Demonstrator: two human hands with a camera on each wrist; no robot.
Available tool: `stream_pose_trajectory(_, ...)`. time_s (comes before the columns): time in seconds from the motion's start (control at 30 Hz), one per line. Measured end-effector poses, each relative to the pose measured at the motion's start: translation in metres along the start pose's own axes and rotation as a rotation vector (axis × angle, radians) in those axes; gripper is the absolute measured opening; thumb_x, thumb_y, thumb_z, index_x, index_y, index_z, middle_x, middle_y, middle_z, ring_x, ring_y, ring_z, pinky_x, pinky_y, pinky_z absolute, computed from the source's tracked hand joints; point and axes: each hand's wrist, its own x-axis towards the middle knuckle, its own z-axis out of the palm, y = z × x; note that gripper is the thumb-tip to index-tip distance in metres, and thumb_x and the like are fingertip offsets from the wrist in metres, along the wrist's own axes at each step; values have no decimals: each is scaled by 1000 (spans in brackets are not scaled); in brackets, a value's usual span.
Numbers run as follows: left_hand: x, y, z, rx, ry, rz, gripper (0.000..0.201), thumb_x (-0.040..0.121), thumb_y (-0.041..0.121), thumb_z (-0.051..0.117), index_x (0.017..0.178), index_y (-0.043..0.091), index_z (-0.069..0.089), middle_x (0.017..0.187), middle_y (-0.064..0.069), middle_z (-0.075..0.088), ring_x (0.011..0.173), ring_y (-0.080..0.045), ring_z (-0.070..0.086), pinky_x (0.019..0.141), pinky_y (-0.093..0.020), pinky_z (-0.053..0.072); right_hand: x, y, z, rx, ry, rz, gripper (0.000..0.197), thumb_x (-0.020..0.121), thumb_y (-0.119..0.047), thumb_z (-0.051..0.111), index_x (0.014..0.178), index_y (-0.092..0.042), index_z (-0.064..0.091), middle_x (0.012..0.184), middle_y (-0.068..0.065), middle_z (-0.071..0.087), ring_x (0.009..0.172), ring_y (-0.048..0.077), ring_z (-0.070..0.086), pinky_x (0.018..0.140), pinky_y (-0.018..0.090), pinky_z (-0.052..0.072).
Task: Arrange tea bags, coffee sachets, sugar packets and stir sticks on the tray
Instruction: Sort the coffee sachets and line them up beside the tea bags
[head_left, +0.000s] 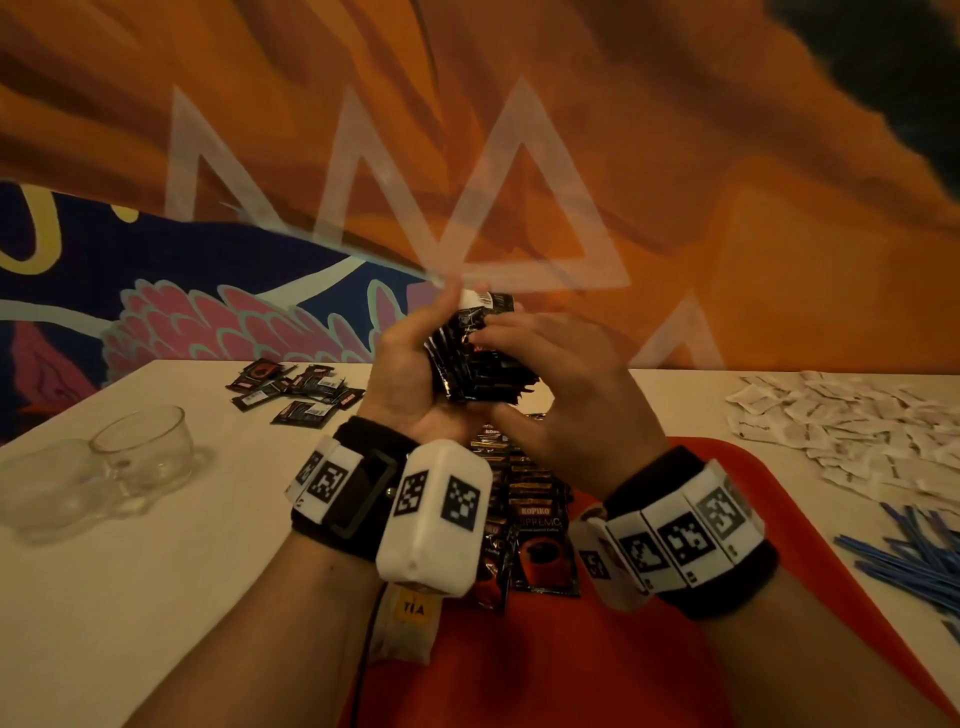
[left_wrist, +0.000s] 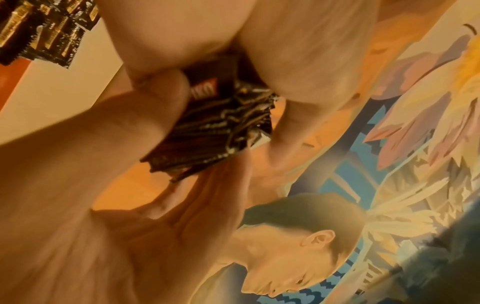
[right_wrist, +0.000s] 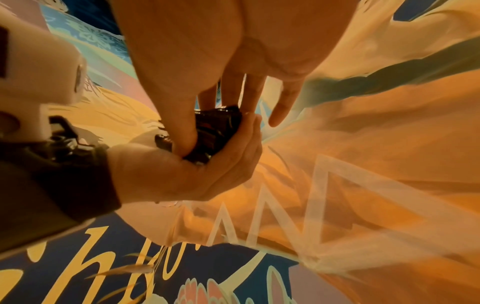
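Coffee sachets (head_left: 480, 353) sit stacked above the orange tray (head_left: 701, 519), cupped by the left hand (head_left: 410, 374) and pinched by the right hand (head_left: 561, 384); light, glossy and probably slippery, best squeezed across the flat faces.

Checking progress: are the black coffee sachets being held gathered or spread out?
Gathered: the black coffee sachets form one stack, gripped by the left hand.

Dim warm orange light throughout; heavy motion blur is seen in both wrist views, edges are bent by fisheye, shadows stay soft.
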Motion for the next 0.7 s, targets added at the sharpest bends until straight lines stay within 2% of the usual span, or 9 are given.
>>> stream_pose_trajectory(0.07, 2, 1, -2, 67, 1, -22, 45, 90, 24, 59, 131, 6, 54, 103, -9, 65, 93, -23, 65, 81, -34, 58, 0, 1, -1, -2, -42, -11, 52, 74, -32, 76, 122, -16, 65, 125, 1, 64, 119, 25, 57, 99, 49, 44)
stream_pose_trajectory(0.13, 3, 2, -5, 131, 19, -38, 32, 88, 19, 58, 116, 4, 60, 93, -10, 67, 82, -22, 68, 70, -31, 59, 1, 2, -8, 94, -79, 15, 54, 74, -44, 76, 120, -18, 67, 123, -4, 64, 118, 17, 56, 102, 37, 44)
stream_pose_trajectory(0.2, 3, 3, -8, 208, 50, -28, 35, 88, 18, 57, 118, 1, 59, 96, -14, 67, 82, -25, 68, 67, -32, 59, 2, 2, -18, 307, -65, 153, 48, 75, -51, 73, 115, -23, 68, 118, -11, 66, 112, 5, 59, 97, 23, 47)
stream_pose_trajectory(0.33, 3, 0, -9, 302, 18, -36, 28, 90, 17, 57, 113, 1, 62, 89, -13, 70, 74, -26, 70, 61, -33, 59, 6, 7, -26, 495, 93, 544, 53, 70, -58, 74, 108, -22, 63, 103, -11, 66, 92, 1, 65, 78, 18, 55)
stream_pose_trajectory(0.43, 3, -6, -4, 356, 7, -33, 32, 82, 16, 65, 110, 1, 64, 85, -14, 70, 72, -26, 70, 62, -37, 60, 5, 13, -19, 653, -49, 758, 50, 73, -34, 82, 116, -18, 61, 95, -6, 68, 82, 6, 66, 66, 26, 52)
stream_pose_trajectory(0.5, 4, -10, -4, 383, 7, -19, 44, 82, 16, 68, 122, -2, 61, 94, -16, 69, 83, -30, 68, 79, -46, 56, 3, 16, -16, 781, -70, 781, 35, 78, -17, 80, 109, -15, 66, 79, -2, 69, 64, 7, 62, 57, 26, 46)
stream_pose_trajectory(0.57, 5, -12, -6, 386, 34, -16, 47, 84, 18, 70, 125, -1, 60, 100, -19, 68, 90, -35, 65, 89, -53, 51, 3, 18, -17, 800, -41, 758, 19, 80, -10, 77, 97, -16, 70, 73, -1, 69, 57, 6, 56, 53, 23, 43)
stream_pose_trajectory(0.67, 6, -8, -9, 348, 25, -15, 13, 81, 17, 67, 93, 12, 67, 87, -12, 68, 74, -26, 66, 74, -43, 57, 4, 19, -22, 812, 66, 774, 15, 84, -6, 72, 94, -17, 69, 76, -2, 70, 56, 2, 55, 51, 18, 42)
stream_pose_trajectory(0.7, 7, -6, -11, 331, 24, -5, 5, 80, 13, 65, 85, 15, 64, 84, -9, 66, 73, -24, 67, 75, -43, 56, 4, 21, -23, 817, 114, 778, 16, 85, -3, 70, 97, -13, 69, 78, -2, 70, 55, -2, 56, 50, 14, 41)
